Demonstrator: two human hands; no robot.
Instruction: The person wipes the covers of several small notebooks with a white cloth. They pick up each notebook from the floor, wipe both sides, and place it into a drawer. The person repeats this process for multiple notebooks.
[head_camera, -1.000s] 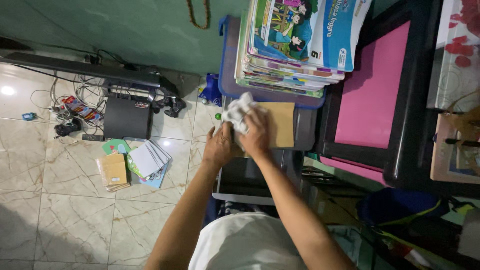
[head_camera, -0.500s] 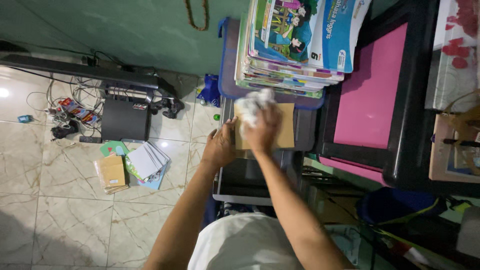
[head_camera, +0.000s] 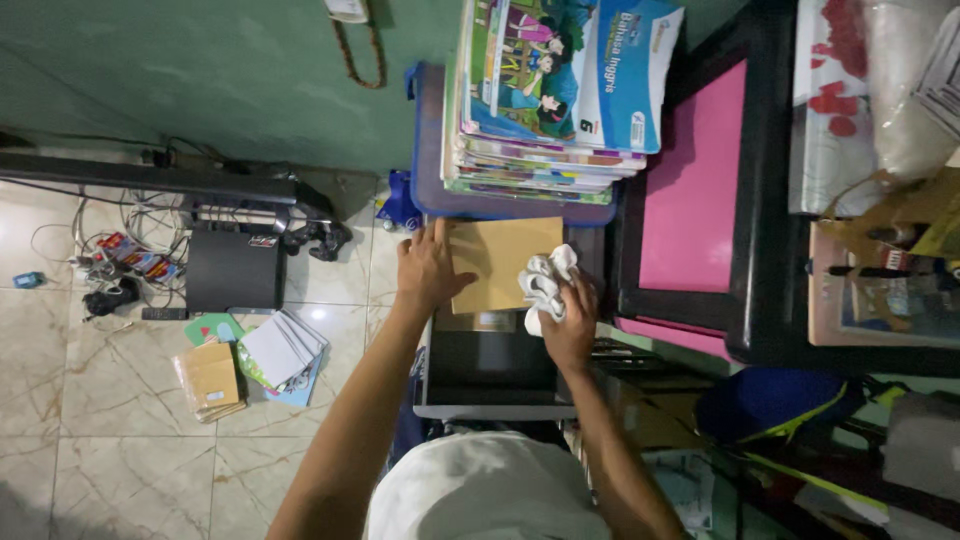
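Observation:
A brown envelope (head_camera: 497, 259) lies flat on a dark box-shaped surface (head_camera: 497, 368) in front of me. My left hand (head_camera: 427, 268) rests flat on the envelope's left edge, fingers apart. At the envelope's right side my right hand (head_camera: 572, 325) grips a crumpled white cloth (head_camera: 546, 282) and presses it on the envelope's right edge. Just beyond the envelope sits a tall stack of colourful books (head_camera: 556, 92) on a blue plastic stool (head_camera: 432, 165).
A black frame with a pink panel (head_camera: 693, 190) stands to the right. On the tiled floor at left lie a black console (head_camera: 234, 270), tangled cables (head_camera: 112, 265) and a pile of envelopes and papers (head_camera: 252, 360). A green wall (head_camera: 220, 70) is behind. Clutter fills the right side.
My right hand has carried the white cloth from the envelope's top left across to its right edge. My left hand has slid up onto the envelope's left edge.

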